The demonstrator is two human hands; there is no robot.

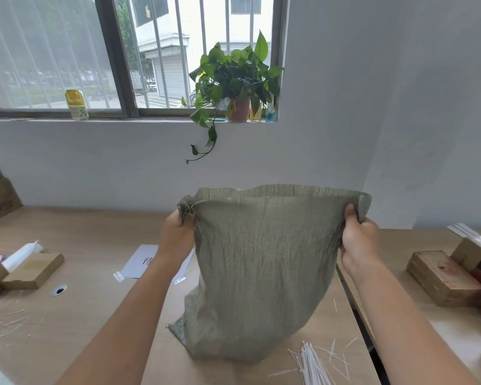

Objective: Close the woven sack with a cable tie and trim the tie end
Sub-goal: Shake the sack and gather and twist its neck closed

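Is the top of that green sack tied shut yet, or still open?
Still open. The sack mouth is spread wide between the left hand and right hand, with no tie around it; the cable ties lie on the table.

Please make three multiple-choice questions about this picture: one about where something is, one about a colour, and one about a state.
1. Where does the bundle of cable ties lie?
A. on the windowsill
B. on the table, in front of the sack
C. inside the sack

2. What colour is the woven sack?
A. grey-green
B. bright red
C. blue

3. How is the sack's mouth?
A. tied shut
B. folded flat on the table
C. held spread open

Answers:
1 B, the white ties lie near the sack's base.
2 A, the weave is dull grey-green.
3 C, the left hand and right hand grip its opposite corners.
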